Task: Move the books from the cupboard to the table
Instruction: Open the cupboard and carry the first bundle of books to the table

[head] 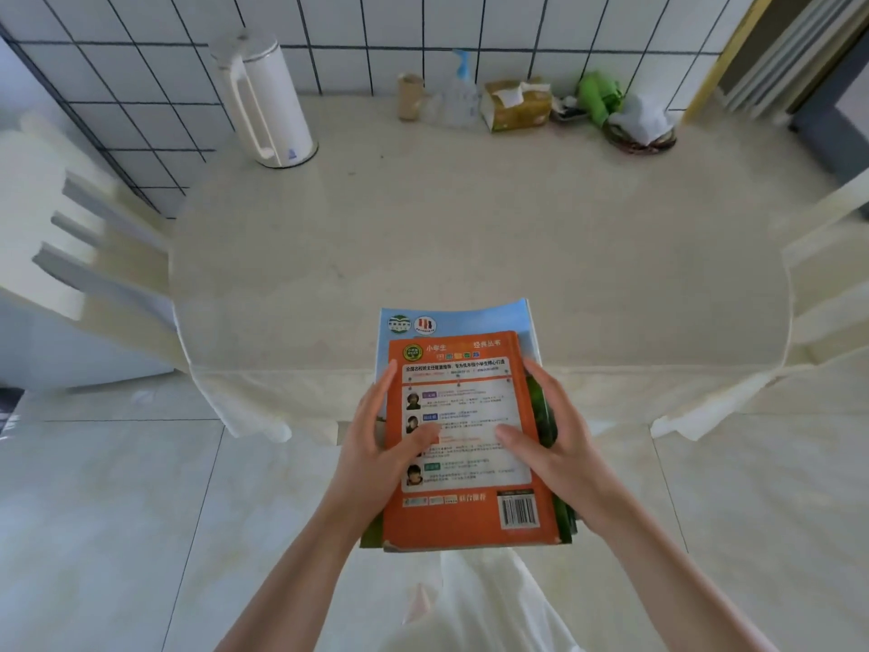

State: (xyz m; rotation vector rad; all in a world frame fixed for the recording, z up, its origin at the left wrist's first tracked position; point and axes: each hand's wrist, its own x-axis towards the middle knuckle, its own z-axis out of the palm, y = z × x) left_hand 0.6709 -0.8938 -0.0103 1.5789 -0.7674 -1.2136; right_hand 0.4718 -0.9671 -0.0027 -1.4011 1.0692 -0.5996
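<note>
I hold a small stack of books in front of me, its far end over the near edge of the table (pixel 470 228). On top lies an orange book (pixel 463 520), back cover up with a barcode; under it is a larger blue and green book (pixel 475 317). My left hand (pixel 381 444) grips the stack's left side, thumb on the orange cover. Gripping the right side is my right hand (pixel 550 440), thumb also on top. The cupboard is not in view.
The table has a cream cloth and a clear cover. At its far edge, against the tiled wall, stand a white kettle (pixel 263 101), a spray bottle (pixel 458 87), a tissue box (pixel 515 103) and a green item on bags (pixel 599 96). White chairs (pixel 94 256) flank both sides.
</note>
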